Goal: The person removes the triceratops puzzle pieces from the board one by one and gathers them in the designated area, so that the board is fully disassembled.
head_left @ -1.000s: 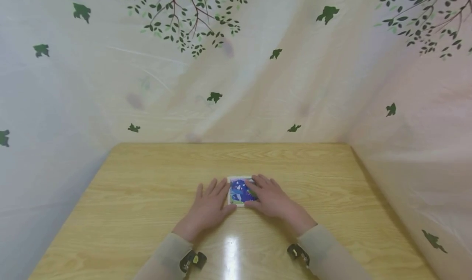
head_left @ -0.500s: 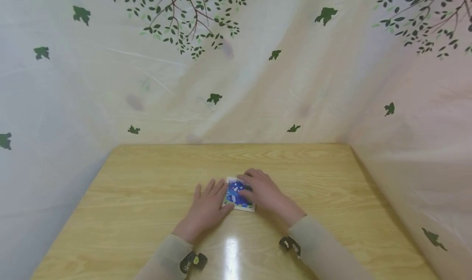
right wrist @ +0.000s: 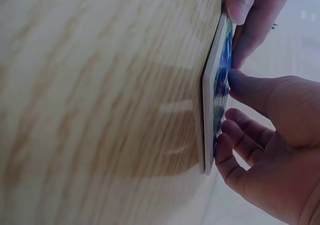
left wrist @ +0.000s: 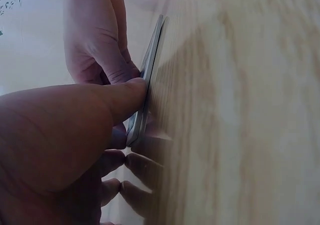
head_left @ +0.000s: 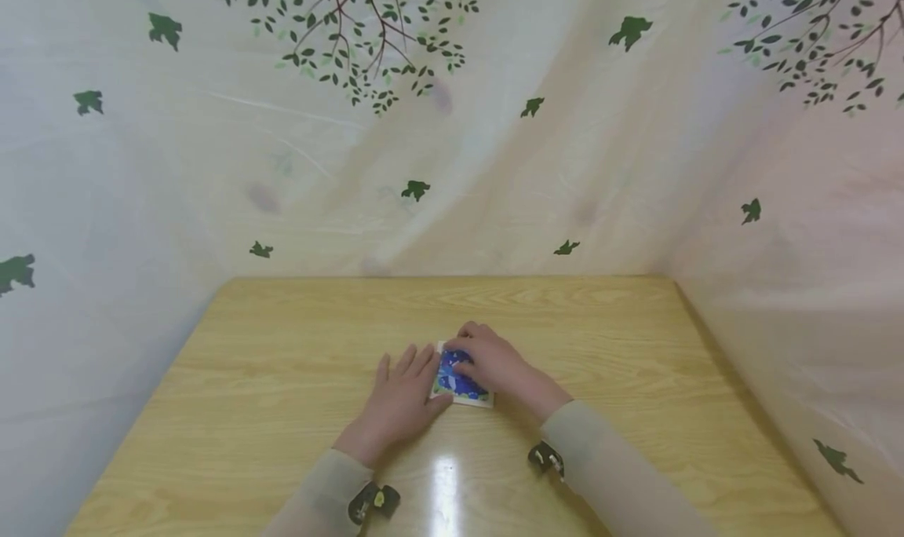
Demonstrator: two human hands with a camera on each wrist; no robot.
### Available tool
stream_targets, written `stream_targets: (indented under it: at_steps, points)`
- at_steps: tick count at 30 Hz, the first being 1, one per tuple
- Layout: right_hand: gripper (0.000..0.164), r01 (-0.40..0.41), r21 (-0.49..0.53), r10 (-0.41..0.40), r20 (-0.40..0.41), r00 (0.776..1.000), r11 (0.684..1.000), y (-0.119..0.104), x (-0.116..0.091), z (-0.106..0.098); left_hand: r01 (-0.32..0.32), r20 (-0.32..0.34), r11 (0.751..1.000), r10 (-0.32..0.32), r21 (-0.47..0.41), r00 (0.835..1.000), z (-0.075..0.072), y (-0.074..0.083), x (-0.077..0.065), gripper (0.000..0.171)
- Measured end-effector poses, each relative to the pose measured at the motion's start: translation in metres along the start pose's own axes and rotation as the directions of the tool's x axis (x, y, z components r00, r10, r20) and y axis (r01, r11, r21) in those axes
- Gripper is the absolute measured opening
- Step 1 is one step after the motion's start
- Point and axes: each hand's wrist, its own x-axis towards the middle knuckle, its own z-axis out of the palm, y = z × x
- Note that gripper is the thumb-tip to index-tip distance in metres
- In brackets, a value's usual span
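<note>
A small, flat square board (head_left: 463, 390) with a blue picture and white border lies on the table. Two thin pale layers show along its edge in the right wrist view. My left hand (head_left: 399, 400) lies at its left side with fingers extended and the thumb (left wrist: 125, 96) touching the near edge. Over the upper right part of the picture arches my right hand (head_left: 497, 364), fingers bent, with thumb (right wrist: 250, 91) and fingertips at the printed face. That hand covers part of the picture; I cannot tell whether it pinches a piece there.
The wood-grain table (head_left: 297, 341) extends around both hands, with a glare spot near its front. A pale curtain (head_left: 480, 231) printed with leaves and branches hangs behind and along the sides. Dark straps circle both wrists over the sleeves.
My right hand has moved left over the board, its fingers changing from spread to bent. The board has turned slightly, exposing its near right corner. My left hand has stayed nearly still.
</note>
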Motion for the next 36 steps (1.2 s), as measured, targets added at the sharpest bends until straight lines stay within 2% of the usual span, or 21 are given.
stream_targets:
  at_steps: [12, 19, 27, 36]
  points:
    - [0.042, 0.040, 0.039, -0.040, -0.014, 0.999, 0.998, 0.001, -0.003, -0.003, -0.021, 0.003, 1.000, 0.021, -0.010, 1.000, -0.007, -0.001, -0.003, 0.076]
    - [0.041, 0.053, 0.043, -0.053, -0.002, 0.999, 0.998, 0.001, -0.002, -0.004, -0.055, -0.013, 0.998, 0.054, -0.042, 0.998, -0.011, -0.004, -0.006, 0.075]
    - [0.037, 0.105, 0.041, -0.105, 0.001, 0.994, 0.994, 0.008, 0.000, -0.008, -0.054, 0.001, 0.998, 0.054, -0.037, 0.999, -0.014, -0.003, -0.006, 0.073]
    - [0.035, 0.121, 0.043, -0.122, 0.034, 0.992, 0.992, 0.012, 0.004, -0.013, -0.044, 0.005, 0.999, 0.045, -0.031, 0.999, -0.011, -0.004, -0.004, 0.073]
